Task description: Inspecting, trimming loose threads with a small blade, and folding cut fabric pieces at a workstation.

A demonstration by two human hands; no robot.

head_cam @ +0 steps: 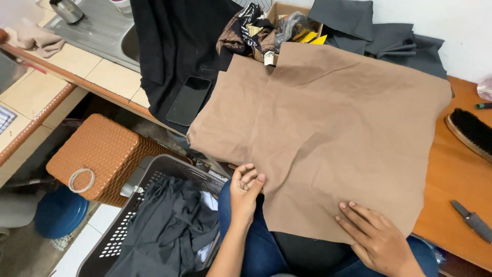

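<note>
1. Head view, work piece: a brown cloth (328,138) is lying spread over the wooden surface (456,179), mostly flat with light creases. Its near edge is hanging toward the person's lap, and a notch is showing in that edge near the left hand.
2. Head view, left hand (245,191): the fingers are curling onto the cloth edge at the notch. The grip is loosely closed on that edge; whether cloth is actually pinched between the fingers cannot be determined.
3. Head view, right hand (376,238): the hand is lying flat, fingers extended, pressing the near right corner of the cloth down. It is grasping nothing.
4. Head view, surroundings: a black garment (174,56) with a dark phone (188,100) on it is lying left of the cloth. Dark grey fabric (389,36) and a cardboard box (282,15) of odds and ends are sitting behind it. A brush (471,131) and a knife (474,220) are resting on the surface to the right, apart from the cloth. A grey laundry basket (154,215) holding dark clothing is standing beside the left leg, next to a woven brown box (102,154).
5. Progress judgement: the cloth is already laid out; smoothing appears to be under way, and no fold is yet visible.
</note>
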